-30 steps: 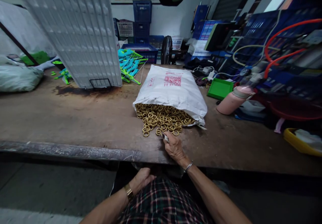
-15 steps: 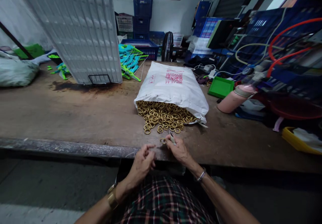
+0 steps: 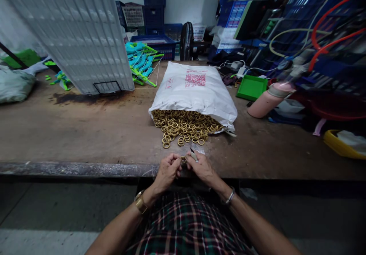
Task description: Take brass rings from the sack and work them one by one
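A brass-coloured ring (image 3: 183, 158) is held between my two hands near the table's front edge. My left hand (image 3: 168, 170) pinches its left side with fingers closed. My right hand (image 3: 202, 168) grips its right side and also holds a small blade with a pale handle (image 3: 193, 155), its dark tip pointing up and away. Just beyond my hands, many similar rings (image 3: 183, 127) spill from the open mouth of a white sack (image 3: 194, 89) with red printing, which lies on the brown table (image 3: 114, 133).
A white ribbed panel (image 3: 85, 37) stands at the left, with blue and green plastic pieces (image 3: 143, 62) beside it. To the right are a green tray (image 3: 251, 87), a pink bottle (image 3: 265, 101) and a yellow container (image 3: 340, 146). A black fan (image 3: 187, 41) stands behind the sack.
My left hand has moved right and up to the ring and closed on it. My right hand still holds the ring and blade. The whole view has shifted slightly.
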Demonstrator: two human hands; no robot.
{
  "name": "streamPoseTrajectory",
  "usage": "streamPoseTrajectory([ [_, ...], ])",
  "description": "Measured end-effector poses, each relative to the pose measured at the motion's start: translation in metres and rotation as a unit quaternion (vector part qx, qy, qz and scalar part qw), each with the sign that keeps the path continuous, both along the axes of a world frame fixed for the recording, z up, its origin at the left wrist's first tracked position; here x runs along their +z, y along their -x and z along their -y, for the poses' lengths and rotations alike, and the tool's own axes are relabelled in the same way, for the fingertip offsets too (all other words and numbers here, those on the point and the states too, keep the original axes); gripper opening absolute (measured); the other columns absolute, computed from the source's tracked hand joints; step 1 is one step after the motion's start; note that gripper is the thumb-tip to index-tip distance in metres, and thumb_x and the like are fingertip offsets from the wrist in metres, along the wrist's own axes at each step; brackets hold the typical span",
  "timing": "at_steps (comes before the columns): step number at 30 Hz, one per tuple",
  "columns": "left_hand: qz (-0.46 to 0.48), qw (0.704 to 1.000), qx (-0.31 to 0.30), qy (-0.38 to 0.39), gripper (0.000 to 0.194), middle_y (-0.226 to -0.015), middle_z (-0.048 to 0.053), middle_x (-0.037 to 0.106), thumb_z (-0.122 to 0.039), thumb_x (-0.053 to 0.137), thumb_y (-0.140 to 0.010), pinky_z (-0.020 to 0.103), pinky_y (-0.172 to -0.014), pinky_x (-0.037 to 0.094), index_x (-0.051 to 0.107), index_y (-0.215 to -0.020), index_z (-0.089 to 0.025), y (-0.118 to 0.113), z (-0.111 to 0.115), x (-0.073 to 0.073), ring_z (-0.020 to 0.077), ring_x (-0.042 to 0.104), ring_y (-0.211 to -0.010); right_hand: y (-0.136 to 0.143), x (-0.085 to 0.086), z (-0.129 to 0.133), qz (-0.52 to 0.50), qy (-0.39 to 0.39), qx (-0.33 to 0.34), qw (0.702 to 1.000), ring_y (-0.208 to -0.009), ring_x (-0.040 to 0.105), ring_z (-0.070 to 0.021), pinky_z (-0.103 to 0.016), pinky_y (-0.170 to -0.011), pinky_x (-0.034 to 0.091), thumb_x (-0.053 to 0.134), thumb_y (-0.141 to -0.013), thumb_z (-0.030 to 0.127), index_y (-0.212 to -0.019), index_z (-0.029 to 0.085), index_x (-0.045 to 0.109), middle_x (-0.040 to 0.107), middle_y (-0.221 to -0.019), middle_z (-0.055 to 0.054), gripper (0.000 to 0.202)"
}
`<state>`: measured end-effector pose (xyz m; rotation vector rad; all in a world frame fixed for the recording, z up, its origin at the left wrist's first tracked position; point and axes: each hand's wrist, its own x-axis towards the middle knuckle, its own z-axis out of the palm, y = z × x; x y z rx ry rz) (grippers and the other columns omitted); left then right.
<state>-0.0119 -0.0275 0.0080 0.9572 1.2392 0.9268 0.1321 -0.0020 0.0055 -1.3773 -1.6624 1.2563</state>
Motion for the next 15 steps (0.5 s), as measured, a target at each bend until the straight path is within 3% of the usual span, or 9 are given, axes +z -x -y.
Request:
streamPoseTrajectory([
  [4,-0.011,1.0,0.003,-0.025,0.025,-0.054,-0.005,0.051,-0.04,0.055,-0.075,0.016,-0.04,0.035,0.054,-0.074,-0.015,-0.004,0.001,0.001,0.0048,0.044,-0.04,0.001,-0.007,-0.004,-0.008,0.045,-0.014,0.999,-0.041,0.034,-0.008,-0.021,-0.043,0.028,0.04,-0.082,0.04,-0.056,0.018,0.048,0.039,-0.043,0.006,0.035],
  [9,0.017,1.0,-0.019,0.005,0.029,-0.055,-0.005,0.051,-0.045,0.056,-0.074,0.017,-0.04,0.035,0.053,-0.077,-0.016,-0.004,0.001,0.002,0.0049,0.044,-0.04,0.003,-0.012,-0.007,-0.029,0.083,-0.016,0.996,-0.042,0.034,-0.007,-0.02,-0.043,0.028,0.044,-0.08,0.04,-0.061,0.018,0.049,0.043,-0.047,0.006,0.03],
  [15,0.1,0.992,-0.059,0.04,0.033,-0.059,-0.004,0.053,-0.048,0.055,-0.074,0.016,-0.04,0.036,0.05,-0.077,-0.016,-0.001,0.001,-0.002,0.0046,0.044,-0.042,0.006,-0.004,-0.01,0.004,0.017,-0.024,1.0,-0.053,0.039,-0.0087,-0.02,-0.051,0.031,0.048,-0.075,0.032,-0.061,0.018,0.048,0.044,-0.055,0.005,0.02],
])
